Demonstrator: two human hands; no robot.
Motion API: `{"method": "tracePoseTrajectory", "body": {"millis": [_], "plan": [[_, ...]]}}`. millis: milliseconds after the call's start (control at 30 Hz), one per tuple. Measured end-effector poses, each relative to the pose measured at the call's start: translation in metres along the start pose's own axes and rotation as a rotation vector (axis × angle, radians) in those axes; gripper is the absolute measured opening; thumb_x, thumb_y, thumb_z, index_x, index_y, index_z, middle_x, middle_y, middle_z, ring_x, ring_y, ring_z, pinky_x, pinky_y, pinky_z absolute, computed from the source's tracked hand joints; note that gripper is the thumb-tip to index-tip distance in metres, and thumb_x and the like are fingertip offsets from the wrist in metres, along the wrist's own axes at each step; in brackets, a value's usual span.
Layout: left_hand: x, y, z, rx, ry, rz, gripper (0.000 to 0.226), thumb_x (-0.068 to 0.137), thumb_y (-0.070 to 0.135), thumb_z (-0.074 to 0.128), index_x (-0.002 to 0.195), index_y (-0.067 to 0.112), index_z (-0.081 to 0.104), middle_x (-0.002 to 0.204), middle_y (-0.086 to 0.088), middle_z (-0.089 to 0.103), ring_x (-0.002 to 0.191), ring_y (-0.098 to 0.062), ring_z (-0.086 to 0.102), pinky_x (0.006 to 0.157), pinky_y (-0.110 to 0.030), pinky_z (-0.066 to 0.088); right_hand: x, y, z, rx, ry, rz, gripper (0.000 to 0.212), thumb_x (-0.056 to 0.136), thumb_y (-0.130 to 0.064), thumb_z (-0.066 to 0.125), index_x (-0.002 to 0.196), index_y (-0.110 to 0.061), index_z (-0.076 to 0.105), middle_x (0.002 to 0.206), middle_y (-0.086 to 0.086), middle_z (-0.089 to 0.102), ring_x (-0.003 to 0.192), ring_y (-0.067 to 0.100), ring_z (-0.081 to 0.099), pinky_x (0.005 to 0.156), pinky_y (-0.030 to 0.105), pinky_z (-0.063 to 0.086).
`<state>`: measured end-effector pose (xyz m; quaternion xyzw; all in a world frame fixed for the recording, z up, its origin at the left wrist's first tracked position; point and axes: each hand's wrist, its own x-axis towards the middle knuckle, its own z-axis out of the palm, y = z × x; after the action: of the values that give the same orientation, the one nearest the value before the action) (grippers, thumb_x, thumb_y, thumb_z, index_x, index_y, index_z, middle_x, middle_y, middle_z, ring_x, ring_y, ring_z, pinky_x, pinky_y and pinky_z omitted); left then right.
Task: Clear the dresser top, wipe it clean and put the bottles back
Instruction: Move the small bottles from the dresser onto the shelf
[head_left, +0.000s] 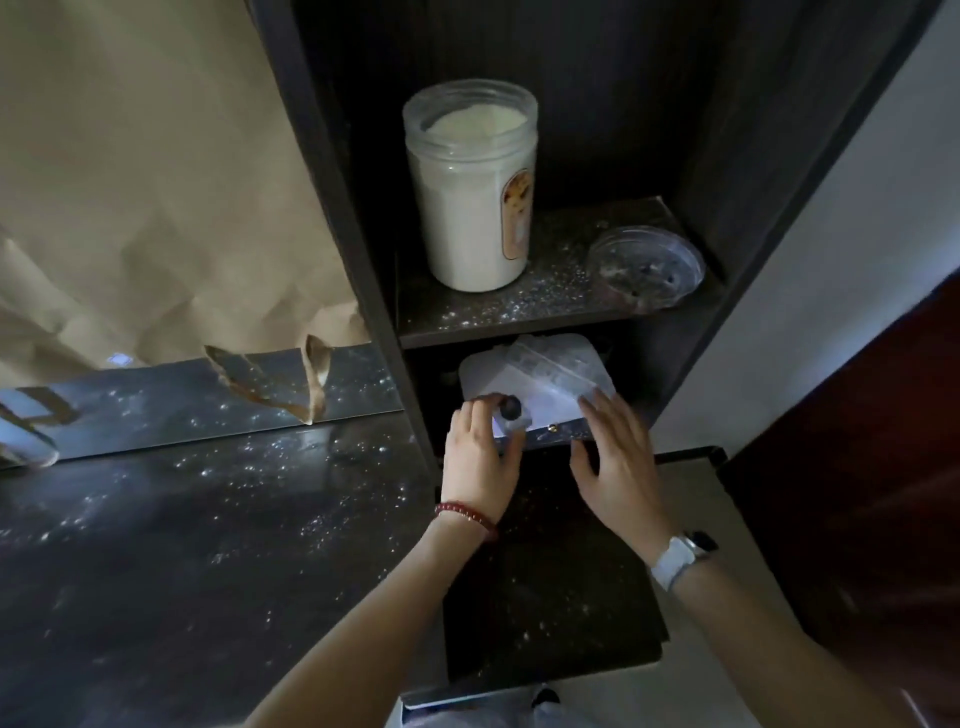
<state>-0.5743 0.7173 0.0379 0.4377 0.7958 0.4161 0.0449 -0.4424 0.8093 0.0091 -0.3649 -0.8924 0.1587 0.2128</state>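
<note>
My left hand (480, 457) grips a small clear bottle with a dark cap (509, 413) at the mouth of the lower shelf compartment. My right hand (615, 457) reaches in beside it, fingers straight, touching a white flat pack with a clear plastic wrapper (540, 379) that lies in that compartment. The dark dresser top (208, 545) spreads to the left, speckled with white dust. On the upper shelf (519, 306) stands a tall clear jar of white powder (472, 182), without a lid.
A clear round lid (647, 267) lies on the upper shelf right of the jar. A mirror strip (208, 395) with torn brown paper (130, 182) above it backs the dresser. A dark cabinet top (550, 582) sits under my arms; a wall and dark door stand right.
</note>
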Motion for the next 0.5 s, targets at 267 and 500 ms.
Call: {"method": "tracePoseTrajectory", "body": {"millis": [267, 500], "plan": [[0.044, 0.002, 0.032, 0.151, -0.168, -0.221, 0.047, 0.087, 0.013, 0.053, 0.132, 0.006, 0.038, 0.129, -0.022, 0.047, 0.117, -0.036, 0.046, 0.093, -0.038, 0.038, -0.028, 0.009, -0.021, 0.010, -0.054, 0.111, 0.063, 0.085, -0.044, 0.021, 0.139, -0.013, 0.034, 0.148, 0.009, 0.032, 0.139, 0.025, 0.021, 0.111, 0.037, 0.014], [-0.016, -0.002, 0.009, 0.259, -0.121, -0.029, 0.053, 0.084, 0.026, 0.051, 0.133, 0.010, 0.041, 0.140, -0.017, 0.041, 0.131, -0.035, 0.035, 0.109, -0.047, 0.031, -0.055, -0.008, -0.008, 0.158, -0.050, 0.117, 0.053, 0.087, -0.035, 0.032, 0.130, -0.008, 0.045, 0.138, 0.015, 0.045, 0.130, 0.032, 0.036, 0.106, 0.044, 0.030]]}}
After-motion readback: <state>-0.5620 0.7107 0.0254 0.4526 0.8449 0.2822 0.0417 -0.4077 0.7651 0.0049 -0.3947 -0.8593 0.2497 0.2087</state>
